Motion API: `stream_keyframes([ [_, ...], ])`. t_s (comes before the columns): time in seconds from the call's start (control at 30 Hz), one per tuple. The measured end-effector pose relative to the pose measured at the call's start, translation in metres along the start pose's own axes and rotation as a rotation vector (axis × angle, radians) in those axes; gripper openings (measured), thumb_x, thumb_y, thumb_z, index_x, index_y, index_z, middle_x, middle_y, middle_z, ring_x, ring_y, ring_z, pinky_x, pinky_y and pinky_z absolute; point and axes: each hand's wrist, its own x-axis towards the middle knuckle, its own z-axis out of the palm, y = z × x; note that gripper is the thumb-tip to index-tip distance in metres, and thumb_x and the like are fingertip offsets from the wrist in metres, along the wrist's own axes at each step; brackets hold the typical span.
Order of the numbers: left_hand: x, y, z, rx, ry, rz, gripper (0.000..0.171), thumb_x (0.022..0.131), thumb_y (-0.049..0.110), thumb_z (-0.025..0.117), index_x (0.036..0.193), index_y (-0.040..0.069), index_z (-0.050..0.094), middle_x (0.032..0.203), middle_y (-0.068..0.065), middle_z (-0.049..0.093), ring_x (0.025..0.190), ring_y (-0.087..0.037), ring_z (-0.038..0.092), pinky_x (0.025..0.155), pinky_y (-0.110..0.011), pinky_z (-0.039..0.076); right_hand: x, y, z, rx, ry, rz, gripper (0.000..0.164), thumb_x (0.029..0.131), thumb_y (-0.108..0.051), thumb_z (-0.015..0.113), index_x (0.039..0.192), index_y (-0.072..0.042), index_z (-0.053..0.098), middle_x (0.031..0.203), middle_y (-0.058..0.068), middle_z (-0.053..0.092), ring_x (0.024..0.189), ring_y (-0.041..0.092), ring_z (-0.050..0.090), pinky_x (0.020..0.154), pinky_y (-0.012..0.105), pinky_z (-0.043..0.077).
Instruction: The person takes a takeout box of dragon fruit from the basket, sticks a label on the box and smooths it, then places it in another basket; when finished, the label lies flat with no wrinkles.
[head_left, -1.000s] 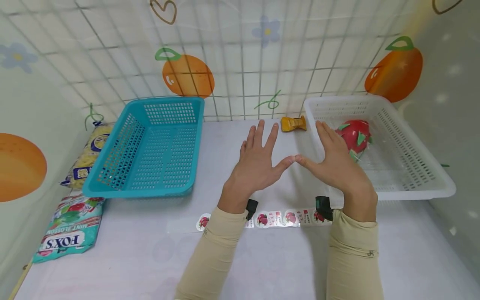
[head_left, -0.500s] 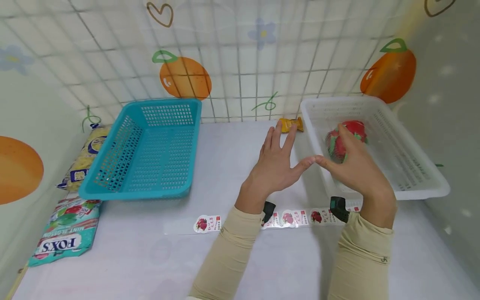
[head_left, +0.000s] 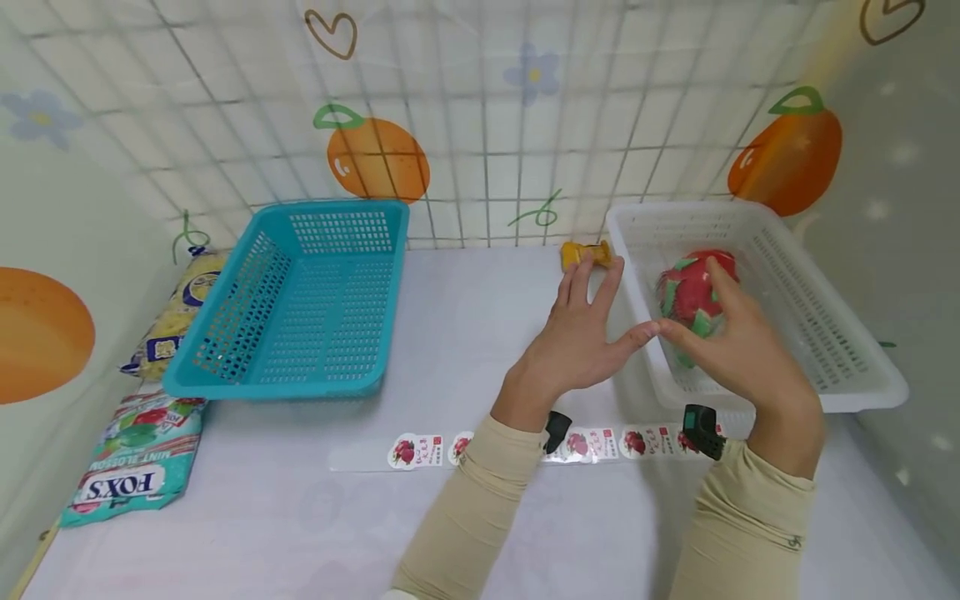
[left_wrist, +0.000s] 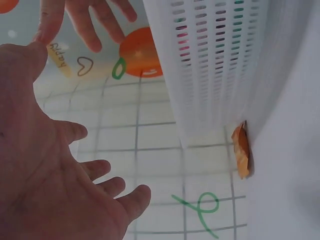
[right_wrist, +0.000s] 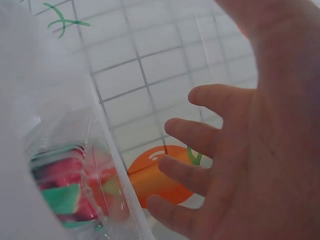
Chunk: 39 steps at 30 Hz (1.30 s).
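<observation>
My left hand [head_left: 577, 346] is raised over the table, fingers spread and straight, holding nothing. My right hand [head_left: 761, 362] is held up over the near left part of the white basket [head_left: 862, 402], its fingers straight too. The two thumb tips meet in the head view. In that basket lies a red dragon fruit [head_left: 684, 292] with green scales, in clear plastic wrap; the right fingers partly cover it. Its wrap and red skin also show in the right wrist view. Behind the left fingertips sits a small yellow wrapped packet [head_left: 573, 254], beside the basket.
A teal basket [head_left: 322, 317] stands at left. Beside it lie a yellow snack bag [head_left: 176, 312] and a green Fox's candy bag [head_left: 135, 458]. A strip of dragon fruit stickers [head_left: 588, 446] runs across the table under the wrists. A gridded, orange-printed curtain [head_left: 480, 108] hangs behind.
Both hands have moved right together, thumbs still meeting, so the right hand now overlaps the white basket more. More of the sticker strip shows at left. The head view shifted slightly.
</observation>
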Motion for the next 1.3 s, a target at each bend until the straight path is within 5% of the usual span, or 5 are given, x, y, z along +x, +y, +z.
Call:
stream_keyframes([
  [0.23, 0.005, 0.005, 0.008, -0.031, -0.041, 0.000, 0.087, 0.099, 0.069, 0.042, 0.164, 0.033, -0.002, 0.172, 0.000, -0.013, 0.161, -0.023, -0.007, 0.122, -0.046, 0.034, -0.003, 0.007, -0.004, -0.025, 0.031, -0.016, 0.109, 0.090, -0.051, 0.071, 0.165, -0.017, -0.001, 0.173, 0.015, 0.003, 0.156, 0.049, 0.009, 0.106, 0.082, 0.024],
  [0.53, 0.007, 0.012, 0.014, -0.047, -0.071, 0.029, 0.090, 0.098, 0.065, 0.051, 0.165, 0.028, 0.003, 0.172, -0.001, -0.015, 0.161, -0.027, -0.001, 0.122, -0.043, 0.034, -0.001, 0.022, -0.011, 0.007, 0.061, -0.088, 0.109, 0.086, -0.039, 0.079, 0.164, -0.038, 0.003, 0.173, 0.009, 0.012, 0.155, 0.048, 0.015, 0.105, 0.084, 0.021],
  [0.97, 0.013, 0.036, 0.031, 0.009, -0.163, 0.077, 0.105, 0.092, 0.068, 0.060, 0.164, 0.032, -0.007, 0.172, -0.002, -0.013, 0.161, -0.026, 0.000, 0.115, -0.034, 0.043, -0.011, 0.046, -0.025, -0.100, 0.023, 0.020, 0.108, 0.092, -0.050, 0.069, 0.165, -0.015, -0.003, 0.171, 0.022, 0.001, 0.150, 0.059, 0.011, 0.107, 0.084, 0.015],
  [1.3, 0.022, 0.050, 0.042, 0.028, -0.187, 0.102, 0.115, 0.088, 0.068, 0.065, 0.162, 0.030, -0.015, 0.172, -0.009, -0.013, 0.160, -0.021, 0.005, 0.117, -0.023, 0.038, -0.016, 0.068, -0.036, -0.187, -0.017, 0.115, 0.112, 0.093, -0.058, 0.062, 0.162, -0.005, -0.008, 0.167, 0.032, -0.003, 0.147, 0.064, 0.008, 0.101, 0.087, 0.019],
])
